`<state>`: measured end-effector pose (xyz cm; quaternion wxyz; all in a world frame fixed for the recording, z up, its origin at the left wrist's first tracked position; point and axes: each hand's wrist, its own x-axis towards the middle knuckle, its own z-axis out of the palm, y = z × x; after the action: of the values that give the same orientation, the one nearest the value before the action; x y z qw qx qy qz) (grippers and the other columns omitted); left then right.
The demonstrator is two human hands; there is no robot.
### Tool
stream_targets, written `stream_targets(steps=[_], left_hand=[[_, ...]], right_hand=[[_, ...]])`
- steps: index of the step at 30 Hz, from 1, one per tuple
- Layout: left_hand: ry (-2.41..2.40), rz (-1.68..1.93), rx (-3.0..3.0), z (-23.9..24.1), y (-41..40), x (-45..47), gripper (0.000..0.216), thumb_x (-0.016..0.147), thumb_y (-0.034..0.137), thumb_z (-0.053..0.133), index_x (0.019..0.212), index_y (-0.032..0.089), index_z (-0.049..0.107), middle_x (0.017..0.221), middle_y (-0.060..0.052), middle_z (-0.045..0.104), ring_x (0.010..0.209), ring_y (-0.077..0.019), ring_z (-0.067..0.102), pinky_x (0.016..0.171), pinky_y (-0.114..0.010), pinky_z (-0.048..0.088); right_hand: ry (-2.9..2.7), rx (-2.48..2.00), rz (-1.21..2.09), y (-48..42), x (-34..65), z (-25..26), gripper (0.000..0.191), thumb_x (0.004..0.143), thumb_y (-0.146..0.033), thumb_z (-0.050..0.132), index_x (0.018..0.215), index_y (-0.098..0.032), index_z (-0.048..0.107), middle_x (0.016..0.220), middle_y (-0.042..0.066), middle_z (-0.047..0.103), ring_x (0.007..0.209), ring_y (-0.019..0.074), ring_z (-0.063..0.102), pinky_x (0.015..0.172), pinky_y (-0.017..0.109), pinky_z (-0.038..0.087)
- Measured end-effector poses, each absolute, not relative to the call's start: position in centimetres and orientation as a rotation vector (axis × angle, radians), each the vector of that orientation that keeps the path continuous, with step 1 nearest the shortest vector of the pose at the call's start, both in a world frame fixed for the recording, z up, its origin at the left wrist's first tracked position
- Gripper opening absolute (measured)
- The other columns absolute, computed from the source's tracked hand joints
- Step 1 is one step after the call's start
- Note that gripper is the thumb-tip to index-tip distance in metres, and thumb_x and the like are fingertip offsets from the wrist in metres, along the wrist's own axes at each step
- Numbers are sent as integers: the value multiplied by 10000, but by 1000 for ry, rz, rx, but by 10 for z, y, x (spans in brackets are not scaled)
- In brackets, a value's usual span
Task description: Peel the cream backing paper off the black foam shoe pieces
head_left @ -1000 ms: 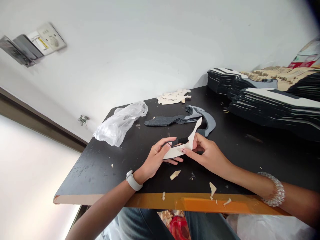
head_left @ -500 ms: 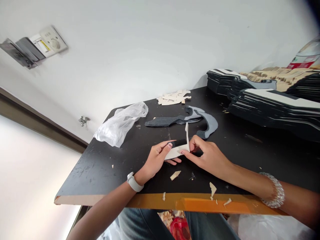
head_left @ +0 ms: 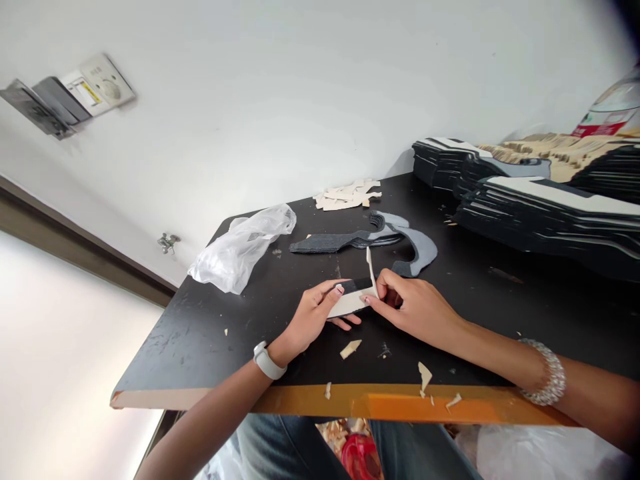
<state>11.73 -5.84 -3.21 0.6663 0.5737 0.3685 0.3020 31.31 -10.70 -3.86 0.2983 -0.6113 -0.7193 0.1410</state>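
My left hand (head_left: pixel 313 317) holds a cream, foam-like cut piece (head_left: pixel 350 301) from below and at its left end. A black strip (head_left: pixel 356 285) lies along the piece's upper side. My right hand (head_left: pixel 407 305) pinches the piece's right end, where a thin cream tail (head_left: pixel 371 270) stands up and bends. Both hands hover just above the black tabletop (head_left: pixel 200 347). A grey and black cut shape (head_left: pixel 417 257) lies just beyond my right fingers, and a matching dark bundle (head_left: pixel 340 242) lies beyond the piece.
Tall stacks of black layered cut pieces (head_left: pixel 545 220) fill the table's right back. A crumpled plastic bag (head_left: pixel 241 250) and cream offcuts (head_left: pixel 346 195) lie at the back. Scraps dot the table's orange front edge (head_left: pixel 390 403). My lap lies below it.
The thin cream tail has swung from leaning right to upright, peeling toward my left. My right hand has moved slightly left, and more of the black strip shows.
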Motion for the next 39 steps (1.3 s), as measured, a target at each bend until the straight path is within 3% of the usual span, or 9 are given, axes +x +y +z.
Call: stream_targets(steps=[8, 17, 23, 29, 33, 39], left_hand=[[805, 657, 1273, -33, -58, 116, 502, 831, 440, 635, 1198, 104, 560, 871, -103, 696, 687, -215, 710, 560, -257, 557], [693, 470, 1203, -26, -48, 107, 531, 816, 219, 677, 1302, 149, 476, 1138, -146, 633, 909, -254, 700, 685, -257, 576], [682, 375, 1202, -25, -40, 101, 566, 814, 201, 669, 1326, 192, 428, 1163, -155, 605, 951, -314, 686, 569, -271, 592], [617, 332, 1199, -26, -35, 95, 569, 817, 197, 659, 1319, 200, 393, 1106, -135, 606, 939, -330, 689, 574, -279, 593], [516, 241, 1122, -22, -33, 90, 572, 762, 153, 698, 1262, 226, 430, 1062, -86, 619, 891, -317, 702, 658, -326, 590], [585, 188, 1208, -21, -38, 94, 524, 796, 211, 687, 1284, 184, 497, 1174, -125, 624, 904, -236, 692, 781, -306, 536]], right_hand=[[-1891, -1647, 421, -105, 313, -39, 232, 849, -401, 538, 733, -243, 413, 562, -59, 564, 519, 135, 545, 527, 255, 347], [-1966, -1823, 318, -100, 322, -36, 281, 862, -479, 502, 709, -243, 493, 608, -18, 626, 548, 175, 575, 491, 268, 316], [-2005, -1915, 357, -93, 331, -37, 420, 862, -570, 447, 641, -228, 550, 676, 33, 668, 599, 203, 599, 481, 275, 309], [-1976, -1922, 455, -94, 333, -32, 458, 842, -619, 449, 655, -219, 571, 710, 28, 664, 628, 191, 595, 508, 270, 335], [-2012, -1753, 543, -95, 332, -32, 409, 860, -568, 470, 697, -209, 580, 702, 24, 651, 617, 170, 580, 533, 269, 353], [-2185, -1573, 478, -103, 320, -38, 389, 884, -512, 479, 677, -190, 550, 710, 46, 639, 644, 176, 574, 588, 285, 360]])
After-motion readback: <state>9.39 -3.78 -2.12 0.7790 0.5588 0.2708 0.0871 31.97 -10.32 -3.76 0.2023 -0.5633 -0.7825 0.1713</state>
